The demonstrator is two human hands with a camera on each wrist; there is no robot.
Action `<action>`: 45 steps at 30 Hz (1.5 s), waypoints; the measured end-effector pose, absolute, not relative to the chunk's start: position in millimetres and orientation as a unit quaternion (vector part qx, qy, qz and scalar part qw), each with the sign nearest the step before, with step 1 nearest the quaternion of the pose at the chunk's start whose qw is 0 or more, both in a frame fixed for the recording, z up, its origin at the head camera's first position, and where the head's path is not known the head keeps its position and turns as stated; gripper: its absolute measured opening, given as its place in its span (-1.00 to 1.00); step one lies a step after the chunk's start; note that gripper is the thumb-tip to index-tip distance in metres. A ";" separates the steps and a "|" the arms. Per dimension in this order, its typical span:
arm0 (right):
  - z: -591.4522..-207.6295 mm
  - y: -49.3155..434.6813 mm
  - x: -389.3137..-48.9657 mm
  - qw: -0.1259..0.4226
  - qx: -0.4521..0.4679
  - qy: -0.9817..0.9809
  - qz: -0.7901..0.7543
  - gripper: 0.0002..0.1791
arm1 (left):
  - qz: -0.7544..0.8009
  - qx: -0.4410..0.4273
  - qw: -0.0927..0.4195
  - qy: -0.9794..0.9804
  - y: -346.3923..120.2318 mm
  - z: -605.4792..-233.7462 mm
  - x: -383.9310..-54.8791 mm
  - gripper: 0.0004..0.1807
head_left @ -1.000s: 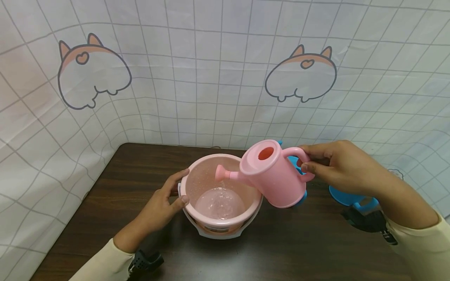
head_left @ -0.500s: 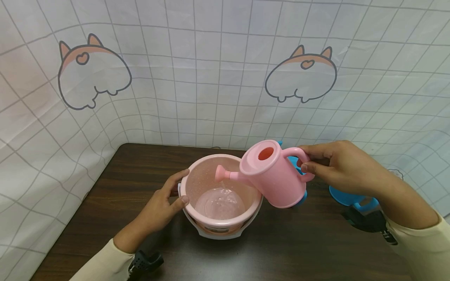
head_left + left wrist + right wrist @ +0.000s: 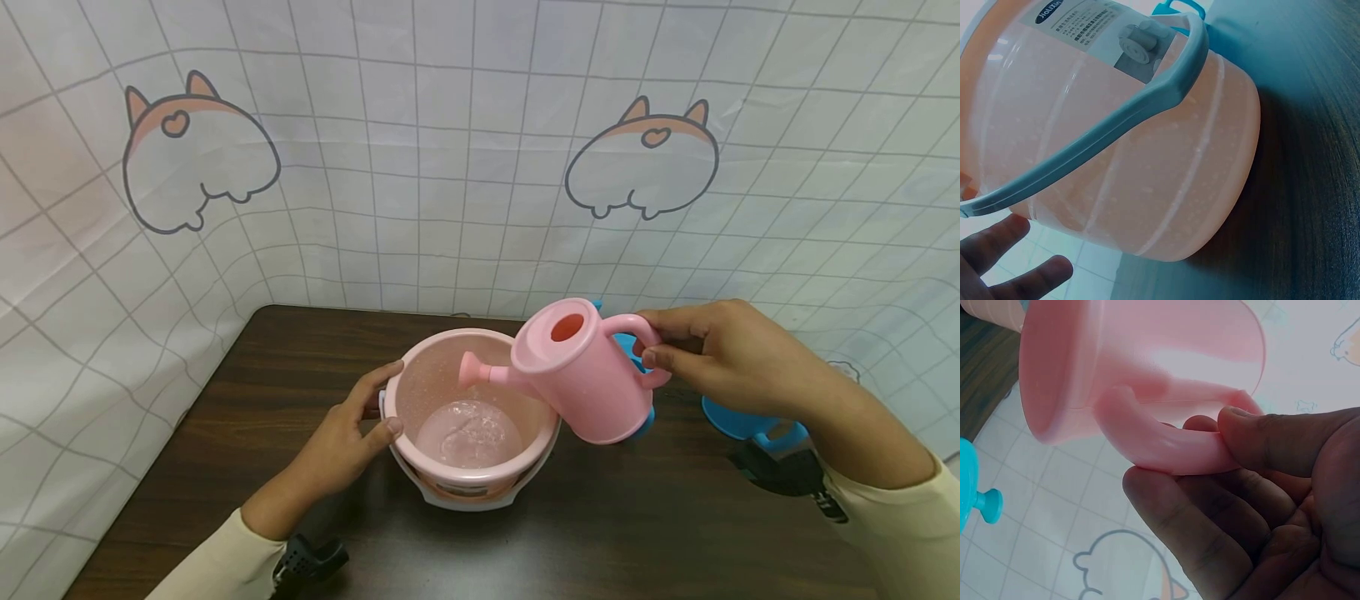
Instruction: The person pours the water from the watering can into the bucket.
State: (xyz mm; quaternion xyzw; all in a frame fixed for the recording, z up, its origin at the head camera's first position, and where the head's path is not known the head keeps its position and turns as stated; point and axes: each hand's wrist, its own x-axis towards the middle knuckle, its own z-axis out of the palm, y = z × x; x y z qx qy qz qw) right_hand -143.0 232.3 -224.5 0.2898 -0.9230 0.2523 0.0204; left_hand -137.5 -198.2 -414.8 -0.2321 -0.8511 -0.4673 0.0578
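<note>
My left hand [image 3: 341,446] rests against the left side of a pink bucket [image 3: 487,475], thumb and forefinger at its rim. In the left wrist view, two fingers [image 3: 1038,278] extend loosely below the bucket's grey carrying handle [image 3: 1104,134]. My right hand [image 3: 738,358] grips the handle of a pink watering can [image 3: 585,383], held tilted with its spout over the bucket. Fingers and thumb close round that handle [image 3: 1166,447] in the right wrist view. Rippling water [image 3: 468,433] covers the bucket's bottom, below the spout's rose [image 3: 471,369].
Behind the watering can, a blue object [image 3: 626,343] is mostly hidden. Another blue vessel with a loop handle [image 3: 738,419] stands on the dark wooden table [image 3: 637,533], partly behind my right wrist. A white gridded sheet [image 3: 450,208] backs the table and continues along the left.
The ripples on the water in the bucket have shifted. Both hands, the watering can and the bucket stay where they were.
</note>
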 end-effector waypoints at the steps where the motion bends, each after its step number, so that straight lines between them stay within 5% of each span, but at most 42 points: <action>1: -224.5 232.3 -143.1 0.020 0.290 -0.923 0.252 -0.62 | -0.467 -0.232 0.057 -0.851 -198.3 -414.7 -137.5 -0.28; 45: -223.5 231.7 -144.8 0.017 0.284 -0.926 0.249 -0.60 | -0.470 -0.229 0.056 -0.851 -198.2 -416.3 -138.6 -0.28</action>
